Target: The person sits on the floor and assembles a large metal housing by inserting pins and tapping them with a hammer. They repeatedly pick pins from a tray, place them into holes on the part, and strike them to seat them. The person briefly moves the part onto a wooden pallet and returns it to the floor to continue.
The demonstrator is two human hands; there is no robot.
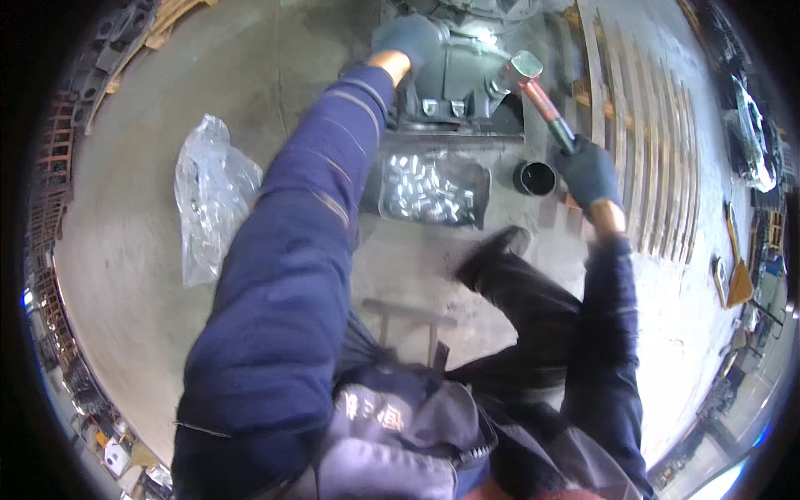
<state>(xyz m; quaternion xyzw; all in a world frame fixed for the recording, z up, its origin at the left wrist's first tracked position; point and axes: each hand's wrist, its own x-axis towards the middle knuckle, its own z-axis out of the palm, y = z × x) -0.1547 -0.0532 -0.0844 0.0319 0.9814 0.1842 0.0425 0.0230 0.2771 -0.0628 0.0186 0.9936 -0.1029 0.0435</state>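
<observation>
Currently, top centre: grey casting (467, 71), left hand (408, 40) gloved and resting on it, grip unclear. Right hand (590, 173) closed round hammer (533, 87), head against the casting. Tray (433, 190) of small metal parts below. Risk: a glancing blow could strike the nearby left hand.

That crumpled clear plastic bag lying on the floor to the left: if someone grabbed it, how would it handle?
The clear plastic bag looks thin and wrinkled, so it would probably flop and fold. It lies fairly flat, so it is likely light. Its glossy film may feel slippery.
</observation>
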